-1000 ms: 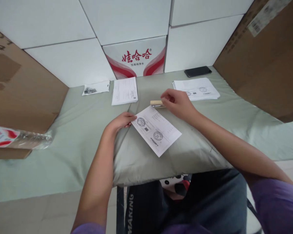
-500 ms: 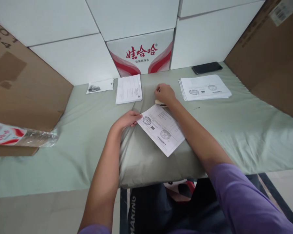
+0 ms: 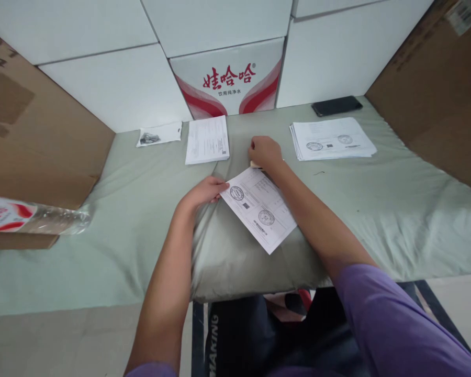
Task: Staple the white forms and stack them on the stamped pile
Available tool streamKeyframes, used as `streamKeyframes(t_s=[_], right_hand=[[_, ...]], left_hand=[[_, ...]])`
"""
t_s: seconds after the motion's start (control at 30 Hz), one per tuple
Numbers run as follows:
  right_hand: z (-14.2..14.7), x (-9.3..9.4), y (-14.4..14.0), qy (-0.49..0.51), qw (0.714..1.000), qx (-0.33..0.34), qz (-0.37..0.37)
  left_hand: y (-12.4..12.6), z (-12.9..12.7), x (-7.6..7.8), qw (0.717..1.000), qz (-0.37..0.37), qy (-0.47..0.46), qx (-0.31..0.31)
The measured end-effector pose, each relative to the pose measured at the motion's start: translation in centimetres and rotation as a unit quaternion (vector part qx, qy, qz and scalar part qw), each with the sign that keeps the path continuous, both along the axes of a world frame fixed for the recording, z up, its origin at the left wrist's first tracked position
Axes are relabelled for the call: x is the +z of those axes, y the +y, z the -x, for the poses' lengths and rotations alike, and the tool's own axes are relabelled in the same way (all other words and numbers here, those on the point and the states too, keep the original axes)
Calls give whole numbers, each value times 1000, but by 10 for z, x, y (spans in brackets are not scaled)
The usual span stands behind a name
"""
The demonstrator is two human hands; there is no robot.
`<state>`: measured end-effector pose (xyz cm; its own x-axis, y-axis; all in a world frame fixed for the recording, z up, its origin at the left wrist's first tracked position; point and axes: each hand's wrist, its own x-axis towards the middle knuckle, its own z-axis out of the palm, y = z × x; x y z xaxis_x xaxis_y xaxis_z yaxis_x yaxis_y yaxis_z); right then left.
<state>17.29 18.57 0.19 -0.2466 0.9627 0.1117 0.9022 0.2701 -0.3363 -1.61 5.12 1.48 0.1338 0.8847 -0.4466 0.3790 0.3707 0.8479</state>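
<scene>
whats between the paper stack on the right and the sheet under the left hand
In the head view, the right hand and its forearm lie between the stack and the stamped sheet; otherwise bare green cloth.

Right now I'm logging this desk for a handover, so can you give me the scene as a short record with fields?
surface: table under a pale green cloth
left hand: fingers on the corner of a stamped form
right hand: closed over a wooden-handled object, mostly hidden
far right: stack of stamped forms, black phone
far middle: sheet, small packet
left edge: water bottle
</scene>
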Motion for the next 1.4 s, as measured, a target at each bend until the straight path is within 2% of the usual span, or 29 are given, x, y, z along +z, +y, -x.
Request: streamKeyframes(t_s=[0.13, 0.3, 0.63, 0.8, 0.97, 1.07, 1.2, 1.4], right_hand=[[4, 1, 0, -47, 999, 12, 3], [8, 2, 0, -104, 992, 66, 6], [10, 16, -16, -130, 990, 57, 27], [16, 18, -18, -121, 991, 32, 54], [22, 13, -16, -120, 992, 17, 32], [19, 10, -16, -112, 993, 8, 45], [9, 6, -13, -69, 997, 9, 47], [3, -1, -10, 10, 999, -26, 23]], left_hand=[[0, 0, -1, 1000, 4, 2, 7], [-1, 0, -3, 1000, -6, -4, 11], [-4, 0, -6, 1000, -19, 7, 23], [-5, -1, -6, 999, -29, 8, 14], [-5, 1, -7, 999, -28, -8, 14], [-5, 1, -7, 999, -27, -19, 16], [-6, 2, -7, 999, -25, -17, 15], [-6, 2, -9, 999, -34, 3, 15]])
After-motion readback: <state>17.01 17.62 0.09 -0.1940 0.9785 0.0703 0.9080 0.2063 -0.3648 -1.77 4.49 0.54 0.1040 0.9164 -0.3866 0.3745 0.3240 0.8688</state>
